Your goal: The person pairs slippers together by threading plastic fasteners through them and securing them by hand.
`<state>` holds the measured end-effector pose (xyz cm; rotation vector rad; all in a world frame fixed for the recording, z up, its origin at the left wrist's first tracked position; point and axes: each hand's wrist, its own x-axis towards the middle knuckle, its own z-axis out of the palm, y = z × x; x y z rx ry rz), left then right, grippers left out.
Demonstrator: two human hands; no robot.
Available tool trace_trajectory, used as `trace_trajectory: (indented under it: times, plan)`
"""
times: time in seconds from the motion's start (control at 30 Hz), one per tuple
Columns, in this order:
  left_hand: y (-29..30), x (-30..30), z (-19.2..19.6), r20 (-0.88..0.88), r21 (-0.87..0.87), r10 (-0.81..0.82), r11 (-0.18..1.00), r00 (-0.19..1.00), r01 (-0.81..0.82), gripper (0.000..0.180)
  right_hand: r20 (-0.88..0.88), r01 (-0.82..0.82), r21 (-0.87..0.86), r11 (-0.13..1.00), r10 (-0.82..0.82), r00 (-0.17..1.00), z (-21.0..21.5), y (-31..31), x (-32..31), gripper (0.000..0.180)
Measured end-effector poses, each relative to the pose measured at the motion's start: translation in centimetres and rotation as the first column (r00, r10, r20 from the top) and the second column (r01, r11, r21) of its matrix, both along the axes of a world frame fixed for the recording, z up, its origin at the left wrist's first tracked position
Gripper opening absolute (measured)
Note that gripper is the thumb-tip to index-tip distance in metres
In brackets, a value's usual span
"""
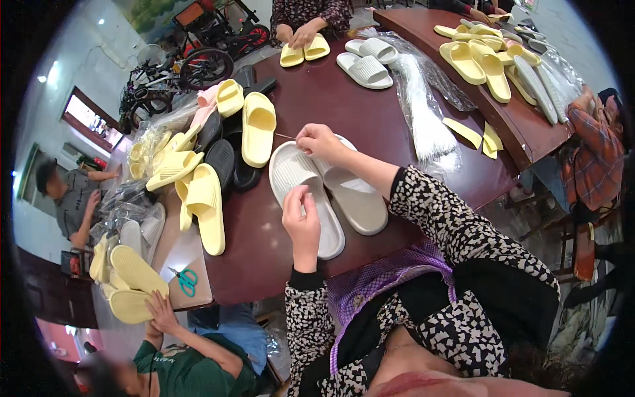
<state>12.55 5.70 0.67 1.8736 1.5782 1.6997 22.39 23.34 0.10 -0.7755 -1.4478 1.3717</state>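
Note:
A pair of grey slides lies in front of me, toes away. The left grey slide point(324, 228) has a ribbed strap, and the right grey slide point(362, 210) is partly covered by my right forearm. My right hand point(322, 142) is over their toe ends, fingertips pinched on a thin strand point(284, 136) that sticks out leftward. My left hand point(301, 221) hovers at the left slide's near left side, fingers loosely bent and thumb apart, holding nothing I can see. Whether it touches the slide I cannot tell.
Yellow slides point(258, 129) and black slides point(220, 162) pile up on the left. Teal scissors point(187, 282) lie near the front left edge. Another grey pair point(366, 69) and a bundle of white strands point(423, 109) are further back. Co-workers sit around, some handling yellow slides.

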Motion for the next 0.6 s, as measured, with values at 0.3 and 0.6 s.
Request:
trace_trajectory:
  times: [0.3, 0.6]
  plan:
    - [4.2, -0.6, 2.3, 0.006, -0.313, 0.038, 0.949, 0.999, -0.034, 0.022, -0.172, 0.025, -0.014, 1.0, -0.027, 0.985, 0.4, -5.0, 2.2, 0.008]
    - [8.6, 1.6, 2.1, -0.043, -0.455, -0.162, 0.882, 0.986, 0.125, 0.023, -0.182, 0.108, 0.021, 0.994, -0.102, 0.978, -0.5, -5.3, 4.7, 0.006]
